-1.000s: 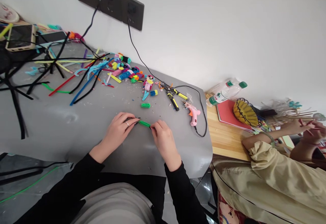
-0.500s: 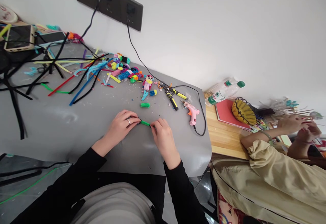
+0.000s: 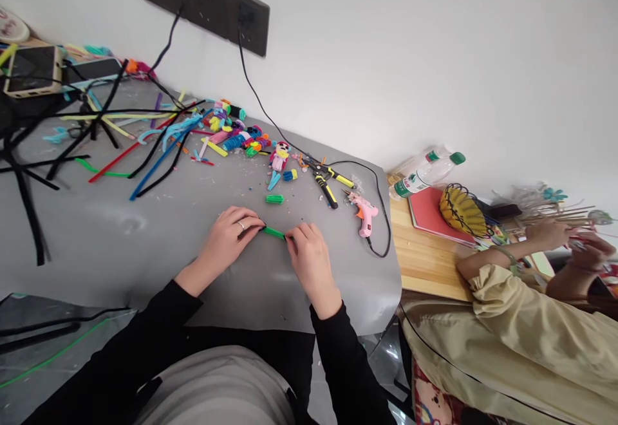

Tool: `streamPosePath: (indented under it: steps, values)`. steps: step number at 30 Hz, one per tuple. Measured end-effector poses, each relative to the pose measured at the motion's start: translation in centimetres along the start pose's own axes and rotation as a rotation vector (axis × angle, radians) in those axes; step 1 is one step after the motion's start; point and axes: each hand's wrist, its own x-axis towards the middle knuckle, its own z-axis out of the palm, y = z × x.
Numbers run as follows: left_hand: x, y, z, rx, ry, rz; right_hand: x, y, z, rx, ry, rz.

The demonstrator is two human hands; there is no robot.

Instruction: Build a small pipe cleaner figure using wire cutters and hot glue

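Observation:
Both my hands rest on the grey table (image 3: 145,232) and pinch the two ends of a short green pipe-cleaner coil (image 3: 274,233). My left hand (image 3: 230,237), with a ring on one finger, grips the left end, where a dark thin rod tip shows. My right hand (image 3: 309,254) closes its fingers on the right end. A second small green coil (image 3: 275,199) lies just beyond them.
Farther back lie a small pipe-cleaner doll (image 3: 280,155), yellow-handled pliers (image 3: 328,183), a pink glue gun (image 3: 363,211) with its black cord, and many loose coloured pipe cleaners (image 3: 159,141). At the right another person (image 3: 506,322) works over a wooden table with a bottle (image 3: 425,170).
My hands have stayed on the green coil with only slight finger shifts. The other person's hands at the right have moved a little.

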Motion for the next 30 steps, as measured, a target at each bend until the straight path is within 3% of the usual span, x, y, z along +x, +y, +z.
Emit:
streamPosePath:
  steps: [6,13,30]
  values:
    - [0.2,1.7,0.9,0.187,0.024,-0.234,0.0,0.0,-0.1,0.002,-0.003,-0.004]
    - [0.7,2.7,1.4,0.238,0.051,-0.347,-0.1,0.0,-0.1,0.016,-0.014,-0.005]
    - [0.6,2.9,1.5,0.272,-0.002,-0.345,-0.1,-0.1,0.0,0.006,-0.004,-0.006]
